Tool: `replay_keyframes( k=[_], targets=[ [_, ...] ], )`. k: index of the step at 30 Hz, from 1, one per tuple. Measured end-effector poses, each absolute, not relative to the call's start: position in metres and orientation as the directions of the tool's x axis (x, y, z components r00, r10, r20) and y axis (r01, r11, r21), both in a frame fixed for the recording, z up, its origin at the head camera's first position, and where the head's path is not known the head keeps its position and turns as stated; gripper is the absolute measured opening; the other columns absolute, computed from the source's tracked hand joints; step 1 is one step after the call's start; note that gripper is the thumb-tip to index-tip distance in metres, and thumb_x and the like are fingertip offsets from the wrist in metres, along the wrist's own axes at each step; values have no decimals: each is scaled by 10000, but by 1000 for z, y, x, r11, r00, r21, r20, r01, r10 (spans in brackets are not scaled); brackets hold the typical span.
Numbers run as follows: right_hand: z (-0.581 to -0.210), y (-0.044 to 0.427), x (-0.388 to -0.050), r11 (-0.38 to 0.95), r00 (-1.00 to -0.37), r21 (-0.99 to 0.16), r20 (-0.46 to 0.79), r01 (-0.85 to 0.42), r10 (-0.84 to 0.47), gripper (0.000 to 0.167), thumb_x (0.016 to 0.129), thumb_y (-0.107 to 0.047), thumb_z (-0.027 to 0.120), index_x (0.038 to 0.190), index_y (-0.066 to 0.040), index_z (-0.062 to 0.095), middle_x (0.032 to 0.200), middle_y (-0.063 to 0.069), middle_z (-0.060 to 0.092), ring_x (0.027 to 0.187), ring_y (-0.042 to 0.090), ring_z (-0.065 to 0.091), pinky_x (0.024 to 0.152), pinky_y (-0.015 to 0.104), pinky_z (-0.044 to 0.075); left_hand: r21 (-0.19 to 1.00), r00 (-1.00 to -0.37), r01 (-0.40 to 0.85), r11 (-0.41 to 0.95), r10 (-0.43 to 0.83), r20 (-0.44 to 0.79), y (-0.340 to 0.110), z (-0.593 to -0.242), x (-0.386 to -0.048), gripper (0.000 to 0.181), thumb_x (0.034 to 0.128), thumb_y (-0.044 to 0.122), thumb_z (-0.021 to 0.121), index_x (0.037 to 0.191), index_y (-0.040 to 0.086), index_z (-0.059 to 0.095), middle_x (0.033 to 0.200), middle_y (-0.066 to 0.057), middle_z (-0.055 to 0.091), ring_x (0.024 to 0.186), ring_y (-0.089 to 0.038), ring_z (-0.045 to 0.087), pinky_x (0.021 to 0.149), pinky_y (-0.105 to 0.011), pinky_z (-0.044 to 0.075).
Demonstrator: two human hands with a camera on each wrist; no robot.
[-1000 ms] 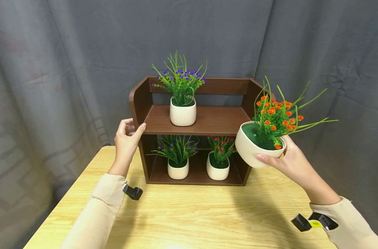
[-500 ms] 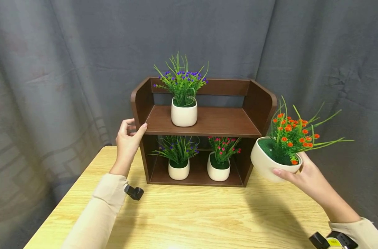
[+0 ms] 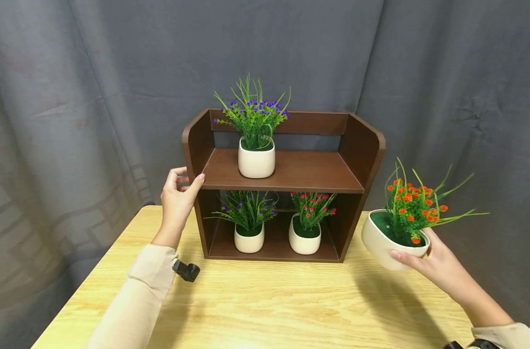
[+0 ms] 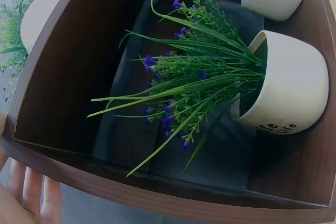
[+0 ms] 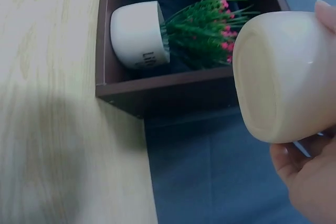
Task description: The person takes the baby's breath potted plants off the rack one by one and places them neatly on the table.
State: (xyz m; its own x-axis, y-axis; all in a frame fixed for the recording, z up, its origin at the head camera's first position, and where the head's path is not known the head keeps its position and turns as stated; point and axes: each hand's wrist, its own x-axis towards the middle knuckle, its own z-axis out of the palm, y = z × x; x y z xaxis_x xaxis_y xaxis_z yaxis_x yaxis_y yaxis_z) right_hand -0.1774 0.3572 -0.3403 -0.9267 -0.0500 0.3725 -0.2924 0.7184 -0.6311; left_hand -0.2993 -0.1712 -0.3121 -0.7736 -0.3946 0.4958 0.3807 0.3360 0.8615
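My right hand holds a white pot with orange flowers in the air, right of the brown shelf. The pot is tilted; in the right wrist view its pale underside shows. My left hand grips the shelf's left side, thumb on the front edge and fingers round the outside. On the upper board stands a potted plant with purple flowers. Below it, a pot of grass with blue-purple flowers and a pot with pink-red flowers stand side by side.
The shelf stands on a light wooden table. Behind hangs a grey curtain. The table's right edge runs beneath the raised pot. The shelf's right side panel lies just left of that pot.
My right hand has moved the orange-flowered pot right and down, away from the shelf's right side. The left hand stays on the shelf, and the other pots have not moved.
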Motion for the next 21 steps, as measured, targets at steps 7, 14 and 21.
replay_keyframes(
  k=[7, 14, 21],
  targets=[
    [-356, 370, -177, 730, -938, -634, 345, -255, -28, 566, 855, -164, 804, 1277, -39, 449, 922, -29, 625, 829, 11, 510, 684, 157, 403, 862, -776, 378, 338, -392, 494, -172, -312, -299, 455, 880, 405, 767, 1234, 156, 625, 991, 14, 580, 821, -158, 562, 685, -267, 478],
    [-375, 391, -178, 759, -971, -626, 236, -180, -36, 545, 890, -240, 768, 1261, 4, 452, 966, 50, 607, 842, 14, 490, 697, 160, 384, 860, -777, 383, 336, -386, 497, -171, -313, -299, 451, 883, 398, 764, 1230, 146, 624, 986, 8, 578, 822, -173, 572, 681, -260, 479],
    [-394, 410, -182, 755, -980, -628, 172, -190, -103, 784, 907, -218, 750, 1489, 54, 300, 1293, 131, 578, 999, -67, 487, 757, 125, 404, 857, -775, 387, 342, -383, 503, -172, -312, -299, 445, 881, 400, 766, 1226, 155, 628, 986, -2, 579, 841, -235, 589, 657, -253, 486]
  ],
)
